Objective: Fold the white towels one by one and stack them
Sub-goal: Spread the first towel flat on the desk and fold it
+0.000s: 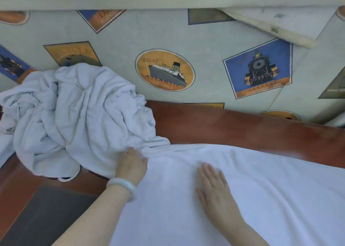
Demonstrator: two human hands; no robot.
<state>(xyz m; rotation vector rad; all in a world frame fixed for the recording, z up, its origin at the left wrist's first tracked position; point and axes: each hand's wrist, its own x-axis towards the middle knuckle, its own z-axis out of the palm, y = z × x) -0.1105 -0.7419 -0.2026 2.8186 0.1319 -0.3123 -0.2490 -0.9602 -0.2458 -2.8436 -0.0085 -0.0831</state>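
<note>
- Spread towel (252, 189) is closest to us, lying pretty smooth over the wooden board (252, 130).
- Right hand (214, 188) rests flat on it, fingers open and together, gripping nothing.
- Left hand (131, 164), the one with the pale bangle (122, 187), is closed on that towel's left edge, right up against the crumpled pile (74, 115).
- That pile, on the left of the board, looks like more than one towel, none folded.
- No folded stack anywhere I can see, so I'd say we're barely started: first towel laid out, no clear fold in it yet.
</note>
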